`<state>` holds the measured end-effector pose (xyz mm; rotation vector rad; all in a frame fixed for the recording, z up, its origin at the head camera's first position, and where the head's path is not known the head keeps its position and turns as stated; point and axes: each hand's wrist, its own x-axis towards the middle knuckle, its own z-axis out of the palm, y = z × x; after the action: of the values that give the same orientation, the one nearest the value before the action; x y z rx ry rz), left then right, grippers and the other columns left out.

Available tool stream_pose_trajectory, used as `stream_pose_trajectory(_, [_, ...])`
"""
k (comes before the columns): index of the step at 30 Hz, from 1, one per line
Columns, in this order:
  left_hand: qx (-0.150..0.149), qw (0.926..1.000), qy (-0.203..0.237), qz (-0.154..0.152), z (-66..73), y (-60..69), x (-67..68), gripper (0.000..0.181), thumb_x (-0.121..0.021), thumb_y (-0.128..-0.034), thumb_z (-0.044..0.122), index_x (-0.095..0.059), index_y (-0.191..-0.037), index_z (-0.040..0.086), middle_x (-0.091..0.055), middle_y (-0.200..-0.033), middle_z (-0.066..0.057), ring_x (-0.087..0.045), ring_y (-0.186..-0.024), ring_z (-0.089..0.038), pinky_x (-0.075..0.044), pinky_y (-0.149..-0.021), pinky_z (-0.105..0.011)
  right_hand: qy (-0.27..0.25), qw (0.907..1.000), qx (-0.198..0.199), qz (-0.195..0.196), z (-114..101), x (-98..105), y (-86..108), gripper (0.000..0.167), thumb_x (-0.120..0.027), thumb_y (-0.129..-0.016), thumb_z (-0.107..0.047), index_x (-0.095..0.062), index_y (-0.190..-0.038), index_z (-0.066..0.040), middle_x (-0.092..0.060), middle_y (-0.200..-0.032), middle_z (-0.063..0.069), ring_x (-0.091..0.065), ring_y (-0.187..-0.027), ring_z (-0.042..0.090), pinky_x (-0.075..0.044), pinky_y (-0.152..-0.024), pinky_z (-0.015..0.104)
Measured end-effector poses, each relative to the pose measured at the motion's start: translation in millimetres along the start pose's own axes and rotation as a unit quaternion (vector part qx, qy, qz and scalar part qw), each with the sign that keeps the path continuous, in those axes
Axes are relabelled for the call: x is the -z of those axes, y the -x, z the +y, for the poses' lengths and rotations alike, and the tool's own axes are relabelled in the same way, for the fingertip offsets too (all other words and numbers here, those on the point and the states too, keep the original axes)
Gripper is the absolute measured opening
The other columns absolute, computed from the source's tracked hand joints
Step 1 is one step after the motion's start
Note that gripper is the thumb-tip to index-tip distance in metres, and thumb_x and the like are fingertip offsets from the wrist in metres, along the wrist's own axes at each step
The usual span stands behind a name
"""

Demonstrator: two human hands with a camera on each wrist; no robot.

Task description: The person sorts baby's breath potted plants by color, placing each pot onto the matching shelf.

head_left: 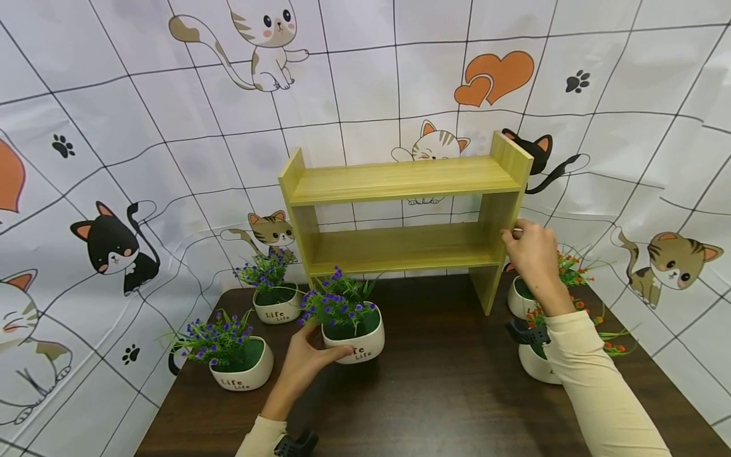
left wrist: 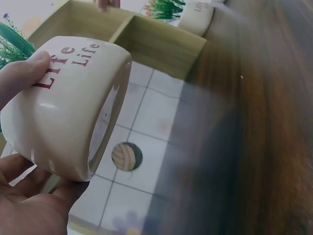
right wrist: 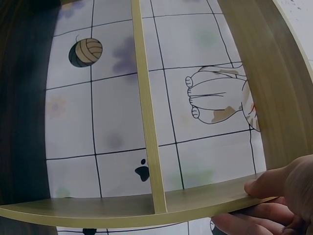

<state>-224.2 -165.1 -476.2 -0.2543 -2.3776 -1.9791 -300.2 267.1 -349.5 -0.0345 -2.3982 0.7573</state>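
My left hand (head_left: pixel 302 360) grips a white oval flowerpot (head_left: pixel 365 343) marked "Life", with purple flowers and green leaves. The thumb lies over its lettered front. In the left wrist view the pot (left wrist: pixel 73 112) is held off the dark table, its underside partly showing. At the right, my right hand (head_left: pixel 532 251) pinches the side panel of a two-tier wooden shelf (head_left: pixel 408 179). The right wrist view shows the thumb on the panel's inner face and the fingers outside it. Both visible boards of the shelf bear nothing.
Two more purple-flowered pots stand on the left of the table: one behind (head_left: pixel 278 310) and one in front (head_left: pixel 245 374). Two orange-red flowered pots are at the right, a rear one (head_left: pixel 520 298) and a front one (head_left: pixel 537 365), partly hidden by my right arm. A cat-patterned wall covering (head_left: pixel 365 82) stands behind.
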Motion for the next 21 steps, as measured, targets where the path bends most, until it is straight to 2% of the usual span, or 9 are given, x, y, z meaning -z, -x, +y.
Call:
stream_pose_trajectory(6, [-0.015, 0.9997, -0.018, 0.005, 12.6, -7.8, -11.9, 0.081, -0.097, -0.0792, 0.019, -0.059, -0.150, 0.007, -0.066, -0.146, -0.013, -0.061, -0.138, -0.033, -0.053, -0.111, -0.047, -0.004, 1.0000, 0.003, 0.003, 0.8, 0.6, 0.0, 0.034, -0.064, -0.103, -0.012, -0.071, -0.122, 0.015, -0.076, -0.102, 0.031, -0.076, -0.087, 0.050, -0.060, -0.075, 0.063])
stream_pose_trajectory(12, [-0.046, 0.9987, -0.009, -0.017, 23.8, -18.1, -25.4, 0.079, -0.097, -0.0793, 0.017, -0.060, -0.148, 0.010, -0.068, -0.141, -0.011, -0.066, -0.129, -0.029, -0.058, -0.099, -0.031, -0.005, 1.0000, 0.001, 0.004, 0.8, 0.3, 0.0, 0.035, -0.065, -0.103, -0.012, -0.071, -0.123, 0.016, -0.075, -0.105, 0.032, -0.075, -0.091, 0.051, -0.060, -0.076, 0.064])
stream_pose_trajectory(15, [-0.062, 0.9976, -0.004, -0.032, 28.6, -24.0, -32.9, 0.080, -0.096, -0.0798, 0.017, -0.058, -0.150, 0.012, -0.067, -0.142, -0.011, -0.066, -0.127, -0.027, -0.058, -0.096, -0.027, -0.006, 1.0000, 0.000, 0.003, 0.9, 0.1, -0.1, 0.035, -0.065, -0.103, -0.012, -0.070, -0.124, 0.016, -0.074, -0.105, 0.032, -0.075, -0.091, 0.051, -0.061, -0.075, 0.064])
stream_pose_trajectory(21, [-0.081, 0.9947, 0.007, -0.063, 39.3, -38.7, -51.5, 0.081, -0.095, -0.0809, 0.017, -0.056, -0.152, 0.016, -0.065, -0.142, -0.010, -0.069, -0.122, -0.026, -0.061, -0.095, -0.035, -0.007, 1.0000, -0.005, -0.003, 0.2, 0.6, 0.6, 0.037, -0.065, -0.104, -0.013, -0.069, -0.126, 0.017, -0.074, -0.106, 0.033, -0.076, -0.090, 0.050, -0.061, -0.076, 0.063])
